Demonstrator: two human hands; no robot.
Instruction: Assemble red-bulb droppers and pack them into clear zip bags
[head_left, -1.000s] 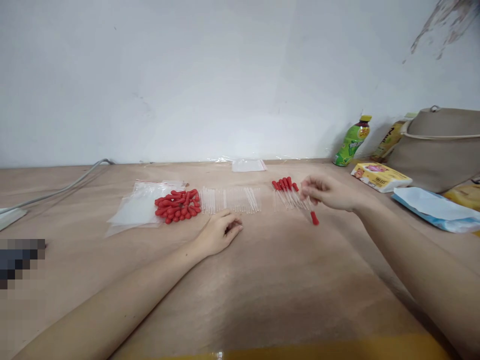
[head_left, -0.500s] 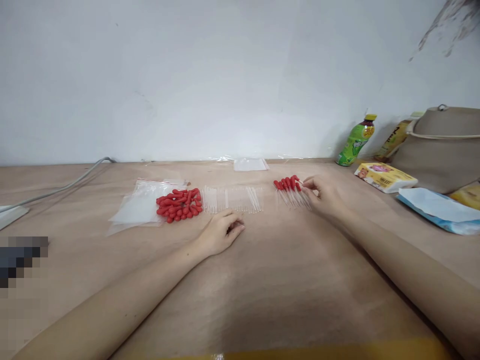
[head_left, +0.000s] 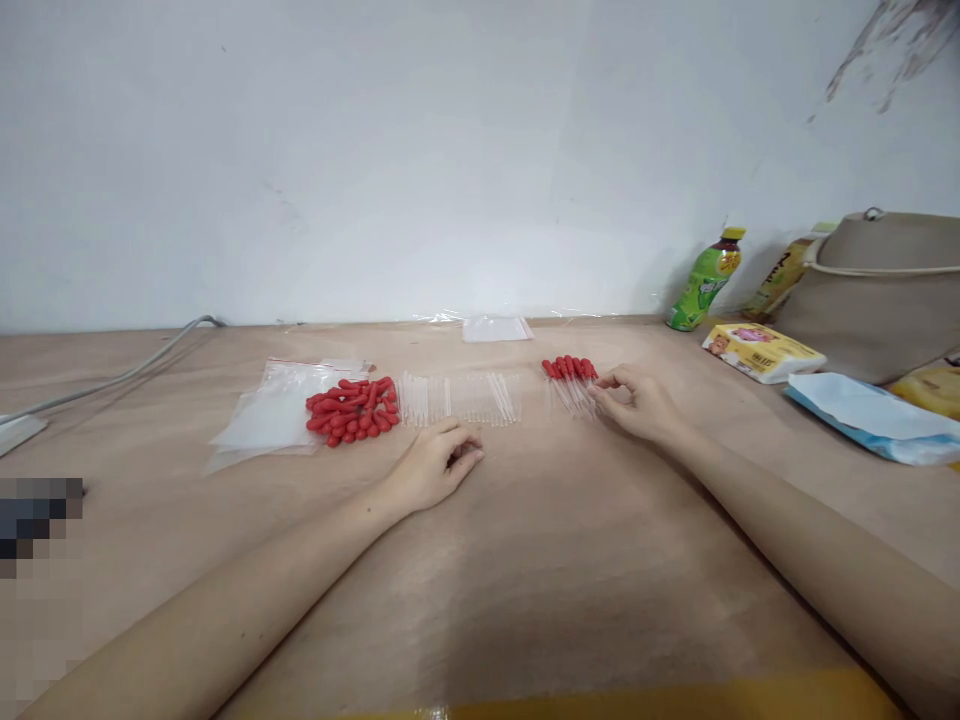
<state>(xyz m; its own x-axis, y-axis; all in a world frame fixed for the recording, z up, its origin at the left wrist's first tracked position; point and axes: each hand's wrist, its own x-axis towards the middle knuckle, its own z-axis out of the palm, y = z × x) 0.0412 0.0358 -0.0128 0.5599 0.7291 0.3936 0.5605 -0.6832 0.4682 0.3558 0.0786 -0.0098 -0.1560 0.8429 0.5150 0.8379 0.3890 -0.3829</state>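
Pale wall [head_left: 375,150] (stained upper right) | brown tabletop [head_left: 525,540] | yellow front strip [head_left: 637,700]

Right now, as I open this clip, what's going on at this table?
A person is working with slim clear tubes and red rubber-looking bulbs. The right hand is at the edge of a group of red-ended tubes; whether it grips one is unclear. The left hand rests on the table, seemingly holding nothing, just before a row of plain tubes. Left of that row lie loose red bulbs.

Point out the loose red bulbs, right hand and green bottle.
Loose red bulbs [head_left: 343,406], head view: near pile's middle.
Right hand [head_left: 637,402], head view: its middle.
Green bottle [head_left: 702,288], head view: its label.
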